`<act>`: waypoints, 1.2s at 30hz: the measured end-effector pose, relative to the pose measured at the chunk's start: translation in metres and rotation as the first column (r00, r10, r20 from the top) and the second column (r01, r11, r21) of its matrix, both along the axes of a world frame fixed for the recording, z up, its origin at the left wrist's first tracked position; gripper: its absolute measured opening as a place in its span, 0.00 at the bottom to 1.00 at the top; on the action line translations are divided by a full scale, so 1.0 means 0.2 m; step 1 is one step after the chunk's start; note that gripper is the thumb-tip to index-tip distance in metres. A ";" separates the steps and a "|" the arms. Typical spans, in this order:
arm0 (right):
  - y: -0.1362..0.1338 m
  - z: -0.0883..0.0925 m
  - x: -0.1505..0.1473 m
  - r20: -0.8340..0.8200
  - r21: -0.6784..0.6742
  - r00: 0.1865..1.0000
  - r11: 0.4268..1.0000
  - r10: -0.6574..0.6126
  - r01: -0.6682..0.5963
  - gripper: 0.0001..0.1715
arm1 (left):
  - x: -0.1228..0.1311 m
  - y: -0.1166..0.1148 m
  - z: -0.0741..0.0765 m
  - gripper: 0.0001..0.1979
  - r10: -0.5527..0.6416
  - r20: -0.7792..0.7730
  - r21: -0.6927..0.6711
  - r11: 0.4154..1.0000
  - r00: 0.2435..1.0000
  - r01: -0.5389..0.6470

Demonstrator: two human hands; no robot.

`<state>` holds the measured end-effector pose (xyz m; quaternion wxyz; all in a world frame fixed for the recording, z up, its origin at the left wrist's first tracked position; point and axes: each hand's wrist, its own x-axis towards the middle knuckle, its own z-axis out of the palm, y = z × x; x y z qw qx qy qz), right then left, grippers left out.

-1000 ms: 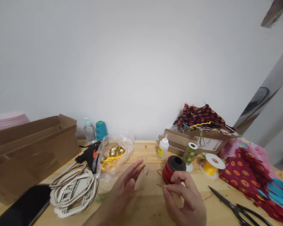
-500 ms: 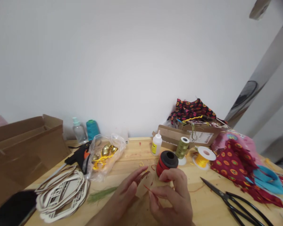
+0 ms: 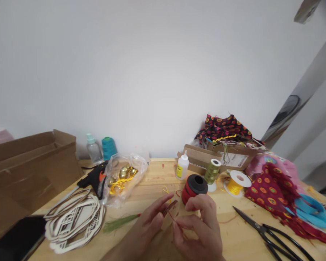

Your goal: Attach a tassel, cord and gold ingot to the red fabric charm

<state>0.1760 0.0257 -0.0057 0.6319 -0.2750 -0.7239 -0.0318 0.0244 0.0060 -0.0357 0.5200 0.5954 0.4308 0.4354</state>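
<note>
Between the thumb and fingers of my left hand [image 3: 149, 224] is a thin, flat wooden piece [image 3: 171, 207], turned nearly edge-on. My right hand [image 3: 202, 228] pinches a thin red cord [image 3: 171, 216] between thumb and index finger, its end close to the wooden piece. Whether the cord passes through the piece cannot be made out. Just beyond my right fingers stands a spool of red cord with black ends [image 3: 191, 190]. A green tassel [image 3: 121, 223] lies left of my left hand, its red end partly hidden by it.
Black scissors [image 3: 260, 229] lie at the right, near red patterned fabric [image 3: 274, 195]. A glue bottle [image 3: 182, 167], green thread spool [image 3: 212, 171] and yellow cord spool [image 3: 235, 184] stand behind. At left are wooden cutouts [image 3: 76, 224], a bag of bells [image 3: 125, 177] and a cardboard box [image 3: 35, 177].
My left hand has tilted the wooden piece from showing its flat face to nearly edge-on. The red cord's end has come nearer to it. The view has shifted slightly.
</note>
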 end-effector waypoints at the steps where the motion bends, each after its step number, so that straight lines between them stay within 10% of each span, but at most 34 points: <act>1: 0.00 0.00 0.00 -0.003 -0.003 1.000 1.000 -0.003 0.003 0.08 | 0.00 0.00 0.00 0.27 -0.006 0.004 -0.003 1.000 1.000 0.006; 36: 0.05 -0.07 0.06 0.199 -0.057 0.976 0.996 0.085 -0.075 0.09 | 0.03 0.01 0.06 0.23 -0.003 0.201 -0.011 1.000 0.980 0.005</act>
